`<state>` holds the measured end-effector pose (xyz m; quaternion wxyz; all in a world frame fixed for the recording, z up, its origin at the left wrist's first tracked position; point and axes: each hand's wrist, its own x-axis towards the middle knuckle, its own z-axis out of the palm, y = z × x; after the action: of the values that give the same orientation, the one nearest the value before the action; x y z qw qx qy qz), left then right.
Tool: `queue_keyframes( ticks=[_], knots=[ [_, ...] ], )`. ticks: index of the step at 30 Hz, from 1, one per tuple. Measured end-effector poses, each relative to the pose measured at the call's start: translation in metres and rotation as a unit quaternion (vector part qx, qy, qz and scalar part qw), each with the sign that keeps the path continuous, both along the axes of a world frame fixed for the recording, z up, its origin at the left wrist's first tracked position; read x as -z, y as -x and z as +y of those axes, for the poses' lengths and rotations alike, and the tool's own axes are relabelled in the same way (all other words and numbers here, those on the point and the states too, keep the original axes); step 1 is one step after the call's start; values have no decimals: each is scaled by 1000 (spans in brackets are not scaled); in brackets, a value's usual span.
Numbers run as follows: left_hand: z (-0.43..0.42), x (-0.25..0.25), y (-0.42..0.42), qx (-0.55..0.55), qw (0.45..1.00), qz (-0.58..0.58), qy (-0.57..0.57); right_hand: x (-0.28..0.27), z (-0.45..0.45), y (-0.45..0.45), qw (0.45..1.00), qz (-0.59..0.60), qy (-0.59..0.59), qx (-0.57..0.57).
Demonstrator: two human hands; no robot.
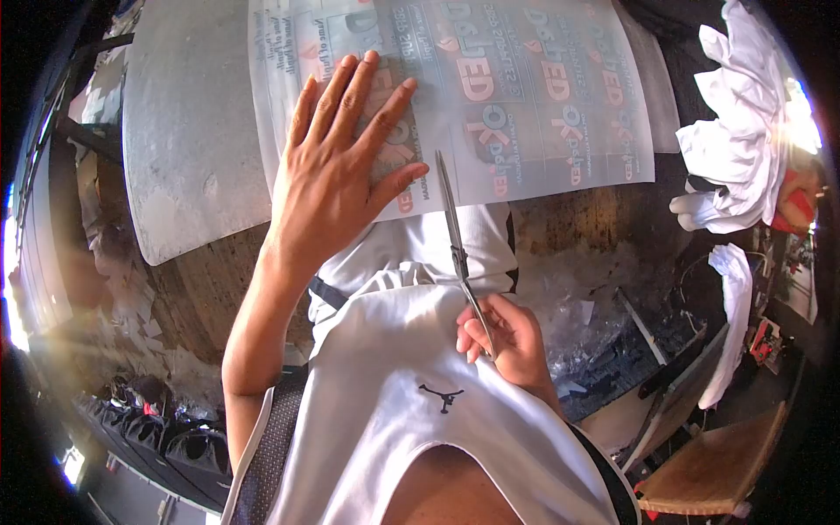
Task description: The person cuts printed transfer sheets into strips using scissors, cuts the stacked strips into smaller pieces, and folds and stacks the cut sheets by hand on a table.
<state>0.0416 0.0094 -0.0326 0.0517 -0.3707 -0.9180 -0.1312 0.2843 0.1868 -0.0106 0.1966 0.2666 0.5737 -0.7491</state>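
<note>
A translucent sheet (560,149) with rows of red and blue reversed lettering lies on a grey metal plate (188,149). My left hand (337,144) rests flat on the sheet's left half, its fingers spread and pointing away from me. Below and to the right, my right hand (507,341) is closed around the handles of a pair of scissors (455,241). The scissor blades look closed and point up toward the sheet, with their tip over its lower part, close to my left thumb. Whether the tip touches the sheet I cannot tell.
White cloth pieces (731,114) hang in a bunch at the right, with a narrow white strip (731,324) below. A wooden board (717,464) stands at lower right. Black bags or cloth (175,442) lie at lower left. Worn wooden surface (197,306) shows below the plate.
</note>
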Motion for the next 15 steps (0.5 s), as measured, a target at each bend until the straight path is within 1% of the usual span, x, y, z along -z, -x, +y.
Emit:
queue_keyframes(
  ticks=[3,8,15],
  knots=[
    [0,1,0,4,1000,-2,-21,2,2,-2,1000,-14,-2,-21],
    [0,0,1,1,1000,0,-10,3,1,-3,1000,22,2,-11],
    [-1,3,2,4,1000,-1,-20,4,-2,1,1000,-9,-5,-4]
  ],
)
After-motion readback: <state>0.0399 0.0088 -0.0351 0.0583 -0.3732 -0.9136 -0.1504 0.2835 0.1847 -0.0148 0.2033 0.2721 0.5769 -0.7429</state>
